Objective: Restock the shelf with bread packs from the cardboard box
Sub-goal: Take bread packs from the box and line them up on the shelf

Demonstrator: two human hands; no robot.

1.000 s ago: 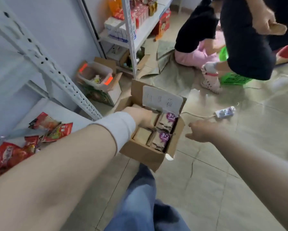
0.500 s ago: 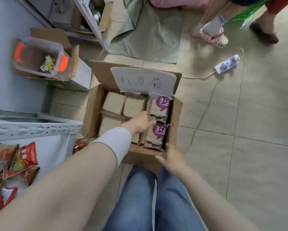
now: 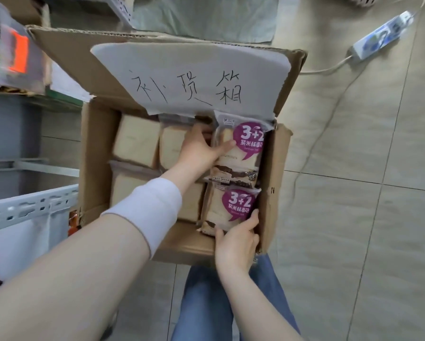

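Hands (image 3: 236, 242) now on bread packs (image 3: 238, 207)

The open brown cardboard box (image 3: 95, 156) sits mid-frame above my legs (image 3: 201, 303), clear-wrapped bread packs (image 3: 245, 153) inside it, grey metal shelf (image 3: 29, 207) at lower left.

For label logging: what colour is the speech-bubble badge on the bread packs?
Purple badge, white lettering; the head view shows it.

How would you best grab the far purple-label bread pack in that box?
Pinch the far bread pack along its left edge, from above. Its right side sits close to the cardboard box wall; the left hand grips there.
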